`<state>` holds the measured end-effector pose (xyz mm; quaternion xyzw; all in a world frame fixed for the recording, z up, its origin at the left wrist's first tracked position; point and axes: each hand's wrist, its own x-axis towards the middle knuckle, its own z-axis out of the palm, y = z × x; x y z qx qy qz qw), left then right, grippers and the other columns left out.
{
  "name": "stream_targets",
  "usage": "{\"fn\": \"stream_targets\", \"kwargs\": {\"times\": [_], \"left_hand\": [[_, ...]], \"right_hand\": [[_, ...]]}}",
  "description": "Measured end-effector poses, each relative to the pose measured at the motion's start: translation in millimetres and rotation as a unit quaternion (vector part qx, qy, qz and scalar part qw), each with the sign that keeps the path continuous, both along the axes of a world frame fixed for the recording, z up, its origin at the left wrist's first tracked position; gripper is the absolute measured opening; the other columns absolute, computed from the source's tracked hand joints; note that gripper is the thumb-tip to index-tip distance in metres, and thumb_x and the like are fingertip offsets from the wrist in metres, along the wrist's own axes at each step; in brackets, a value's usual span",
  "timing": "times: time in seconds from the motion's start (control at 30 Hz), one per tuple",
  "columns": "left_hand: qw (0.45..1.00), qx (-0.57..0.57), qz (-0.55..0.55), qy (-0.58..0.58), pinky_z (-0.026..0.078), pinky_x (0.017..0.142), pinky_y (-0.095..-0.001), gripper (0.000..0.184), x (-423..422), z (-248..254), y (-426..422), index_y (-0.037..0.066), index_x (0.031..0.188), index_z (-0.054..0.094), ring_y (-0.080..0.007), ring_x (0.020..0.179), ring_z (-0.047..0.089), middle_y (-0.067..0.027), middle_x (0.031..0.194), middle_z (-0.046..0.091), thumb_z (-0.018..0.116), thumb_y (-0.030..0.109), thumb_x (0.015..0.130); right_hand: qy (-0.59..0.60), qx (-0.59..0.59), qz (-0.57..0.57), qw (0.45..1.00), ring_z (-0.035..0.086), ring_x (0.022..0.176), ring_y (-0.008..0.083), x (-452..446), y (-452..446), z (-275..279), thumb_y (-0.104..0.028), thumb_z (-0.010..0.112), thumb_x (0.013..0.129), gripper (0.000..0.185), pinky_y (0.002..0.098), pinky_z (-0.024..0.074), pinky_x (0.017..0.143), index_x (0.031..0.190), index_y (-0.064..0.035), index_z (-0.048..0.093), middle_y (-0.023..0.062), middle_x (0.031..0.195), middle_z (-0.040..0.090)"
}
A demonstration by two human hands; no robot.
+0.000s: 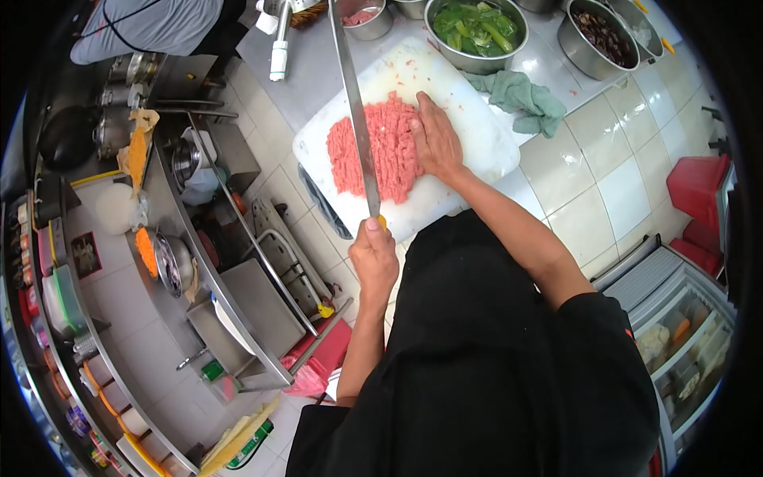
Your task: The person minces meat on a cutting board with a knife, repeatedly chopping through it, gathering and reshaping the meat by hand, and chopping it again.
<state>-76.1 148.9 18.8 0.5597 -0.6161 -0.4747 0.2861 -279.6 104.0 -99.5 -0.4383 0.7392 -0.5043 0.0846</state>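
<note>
My left hand (373, 258) is closed around the handle of a long knife (360, 127), with a bit of yellow showing at the grip. The blade points away from me and passes over a flattened pile of pink minced meat (394, 151). My right hand (439, 143) lies with its fingers stretched out along the right edge of the meat, touching it. Under the pile is a white cutting board (489, 155), with small meat scraps on its far part.
A steel bowl of green vegetables (478, 30), a pot of dark pieces (600, 36) and a green cloth (528, 102) stand beyond the board. A bowl with pink meat (366, 20) is at the back. Left is a steel sink (258, 306); a person in grey (155, 28) is top left.
</note>
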Motion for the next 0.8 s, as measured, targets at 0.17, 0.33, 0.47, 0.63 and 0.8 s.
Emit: {"fn": "stream_targets", "kwargs": {"times": [0.17,0.33,0.47,0.63,0.8], "left_hand": [[0.945,0.095,-0.101,-0.296,0.047,0.064,-0.0463,0.069,14,-52,-25,-0.007,0.076,0.062,-0.0362,0.06,0.057,-0.0221,0.064,0.059,0.039,0.051,0.105],[0.994,0.04,-0.023,-0.098,0.043,0.054,-0.0349,0.056,4,28,-12,-0.001,0.074,0.056,-0.0147,0.056,0.051,-0.0064,0.059,0.049,0.041,0.043,0.106],[0.942,-0.028,-0.119,-0.314,0.043,0.048,-0.0345,0.065,35,-96,-17,0.001,0.07,0.06,-0.0169,0.05,0.052,-0.0059,0.057,0.054,0.04,0.053,0.104],[0.987,0.07,-0.042,-0.141,0.034,0.04,-0.0284,0.066,4,24,-18,0.002,0.071,0.058,-0.01,0.043,0.043,-0.0006,0.054,0.047,0.043,0.059,0.102],[0.945,-0.049,-0.144,-0.289,0.047,0.061,-0.0416,0.064,19,-56,-20,-0.003,0.073,0.061,-0.0229,0.059,0.055,-0.015,0.061,0.056,0.038,0.046,0.106]], "right_hand": [[0.025,-0.003,-0.007,1.0,0.046,0.131,0.0426,-2,-7,-5,-0.029,0.039,0.104,0.054,0.0489,0.0329,0.113,0.145,0.0066,0.036,0.0279,0.143,0.047],[0.009,0.001,0.0,1.0,0.046,0.131,0.0424,1,0,-2,-0.027,0.04,0.104,0.054,0.0486,0.0337,0.113,0.145,0.0067,0.036,0.0281,0.143,0.047],[0.009,-0.004,-0.001,1.0,0.046,0.13,0.0427,-2,-8,2,-0.025,0.042,0.103,0.053,0.048,0.0346,0.112,0.144,0.0076,0.036,0.0284,0.142,0.047],[0.015,-0.012,0.0,1.0,0.046,0.131,0.0427,-2,-4,1,-0.026,0.041,0.103,0.055,0.0482,0.0328,0.113,0.146,0.0074,0.035,0.0283,0.143,0.046],[0.02,-0.012,-0.003,1.0,0.045,0.132,0.0426,-2,-10,-1,-0.028,0.039,0.104,0.055,0.048,0.0323,0.114,0.146,0.0067,0.034,0.0275,0.144,0.046]]}}
